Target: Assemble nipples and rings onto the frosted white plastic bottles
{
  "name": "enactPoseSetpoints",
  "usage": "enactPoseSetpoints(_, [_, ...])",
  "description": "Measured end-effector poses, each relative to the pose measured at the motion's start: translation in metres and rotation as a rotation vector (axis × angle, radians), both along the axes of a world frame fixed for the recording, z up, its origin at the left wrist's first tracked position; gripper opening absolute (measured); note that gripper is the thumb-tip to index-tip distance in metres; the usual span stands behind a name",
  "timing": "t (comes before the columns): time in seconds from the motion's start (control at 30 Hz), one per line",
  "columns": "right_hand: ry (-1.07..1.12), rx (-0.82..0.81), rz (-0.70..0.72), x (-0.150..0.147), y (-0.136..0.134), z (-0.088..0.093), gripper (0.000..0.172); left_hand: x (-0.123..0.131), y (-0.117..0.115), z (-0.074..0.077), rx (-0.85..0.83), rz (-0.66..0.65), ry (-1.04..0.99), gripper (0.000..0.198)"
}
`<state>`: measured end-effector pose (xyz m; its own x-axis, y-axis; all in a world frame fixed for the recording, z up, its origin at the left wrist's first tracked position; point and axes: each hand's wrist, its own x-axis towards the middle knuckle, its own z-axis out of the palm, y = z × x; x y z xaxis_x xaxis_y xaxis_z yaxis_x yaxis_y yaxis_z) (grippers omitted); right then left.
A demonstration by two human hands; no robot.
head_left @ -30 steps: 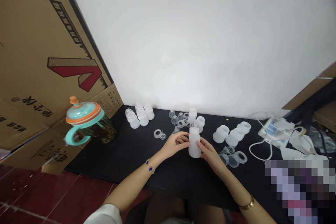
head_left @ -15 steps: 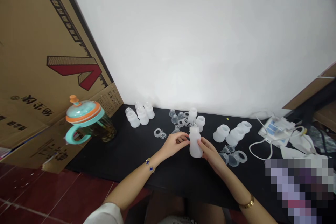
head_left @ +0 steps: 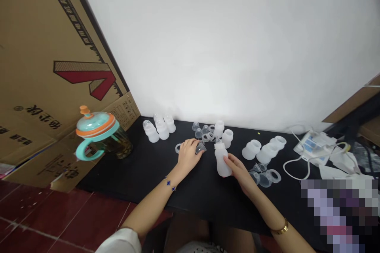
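Note:
My right hand (head_left: 236,165) is closed around the side of a small frosted white baby bottle (head_left: 223,162), tilted slightly, with a collar and nipple on its top. To its left, my left hand (head_left: 189,155) has its fingers curled round a clear dome cap (head_left: 200,148) at the tabletop. A pale ring (head_left: 177,148) lies partly hidden behind that hand. Just beyond are several clear nipples (head_left: 198,133) and collar rings (head_left: 210,136). Two open bottles (head_left: 227,138) stand behind the held one.
Several capped bottles (head_left: 162,129) stand at the back left, near a teal-lidded jug (head_left: 101,134) and a large cardboard box (head_left: 35,55). Open bottles (head_left: 251,150) and loose clear parts (head_left: 265,179) sit at right. White cables (head_left: 307,166) lie beyond them on the black table (head_left: 190,193).
My left hand has moved left from beside the bottle and come down over the dome cap. My right hand still holds the bottle, now tilted a little more.

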<state>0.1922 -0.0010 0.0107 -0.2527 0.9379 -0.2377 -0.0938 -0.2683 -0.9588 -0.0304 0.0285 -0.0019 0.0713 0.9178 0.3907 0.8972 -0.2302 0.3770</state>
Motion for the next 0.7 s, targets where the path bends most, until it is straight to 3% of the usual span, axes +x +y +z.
enactPoseSetpoints(0.37, [-0.045, -0.008, -0.023, 0.0009, 0.0007, -0.0002, 0.051, 0.0003, 0.0019, -0.0052, -0.082, -0.023, -0.007, 0.032])
enactPoseSetpoints(0.7, [-0.03, 0.025, -0.024, -0.0003, -0.0006, 0.0037, 0.047, 0.0001, 0.0017, -0.0004, -0.085, -0.15, -0.488, 0.037])
